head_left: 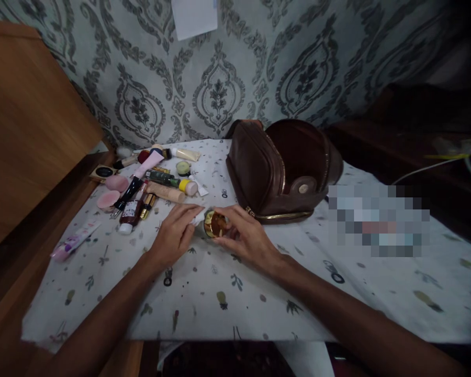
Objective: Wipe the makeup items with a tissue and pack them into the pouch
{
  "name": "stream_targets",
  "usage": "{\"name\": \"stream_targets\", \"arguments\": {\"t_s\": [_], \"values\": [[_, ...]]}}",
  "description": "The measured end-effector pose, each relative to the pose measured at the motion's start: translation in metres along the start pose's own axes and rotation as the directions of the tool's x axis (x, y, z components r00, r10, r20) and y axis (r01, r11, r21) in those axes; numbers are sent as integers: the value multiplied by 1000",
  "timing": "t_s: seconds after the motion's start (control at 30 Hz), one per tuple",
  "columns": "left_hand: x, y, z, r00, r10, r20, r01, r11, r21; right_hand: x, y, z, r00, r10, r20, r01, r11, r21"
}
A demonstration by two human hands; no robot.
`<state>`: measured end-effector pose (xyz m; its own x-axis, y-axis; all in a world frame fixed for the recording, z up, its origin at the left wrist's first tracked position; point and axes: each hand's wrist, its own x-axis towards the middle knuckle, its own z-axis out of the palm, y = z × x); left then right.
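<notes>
A small round amber container with a gold band (215,224) is tilted on its side just above or on the cloth, between my two hands. My right hand (249,235) grips it from the right, its thumb and fingers curved round it. On the other side, my left hand (175,230) is closed with fingertips pinching a small piece of white tissue or wipe (198,216), close to the gold band. Just beyond my right hand stands a brown leather cosmetic bag (255,167), its zipped top gaping open.
Several cosmetics lie at the left back, among them a yellow-capped bottle (188,187), a beige tube (165,191) and a pink compact (108,200). A floral tube (75,240) lies nearer the left edge. A blurred patch (377,220) covers something at right. Patterned cloth (259,309) covers the table.
</notes>
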<state>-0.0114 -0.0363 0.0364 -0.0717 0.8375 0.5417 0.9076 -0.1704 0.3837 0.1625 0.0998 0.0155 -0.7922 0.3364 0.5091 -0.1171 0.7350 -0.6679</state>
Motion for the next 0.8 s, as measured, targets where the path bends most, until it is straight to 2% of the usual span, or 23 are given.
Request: {"name": "stream_targets", "arguments": {"t_s": [0.1, 0.3, 0.53, 0.6, 0.67, 0.8], "values": [[1, 4, -2, 997, 82, 6, -82, 996, -30, -2, -1, 0, 998, -55, 34, 57, 997, -51], [3, 1, -2, 995, -76, 61, 81, 994, -74, -1, 1, -1, 997, -74, 32, 77, 994, -80], [3, 2, -1, 986, -158, 61, 160, 986, -42, 2, 4, 2, 995, 92, -34, -94, 992, -90], [3, 3, 0, 984, -173, 43, 174, 985, -21, 2, 5, 2, 994, 106, -25, -108, 992, -71], [2, 3, 0, 991, -132, 20, 132, 991, -28, 2, 5, 1, 997, 75, -4, -75, 996, -47], [1, 5, 0, 999, 29, 23, -27, 996, -82, 1, 1, -1, 997, -64, 51, 66, 997, -28]]}}
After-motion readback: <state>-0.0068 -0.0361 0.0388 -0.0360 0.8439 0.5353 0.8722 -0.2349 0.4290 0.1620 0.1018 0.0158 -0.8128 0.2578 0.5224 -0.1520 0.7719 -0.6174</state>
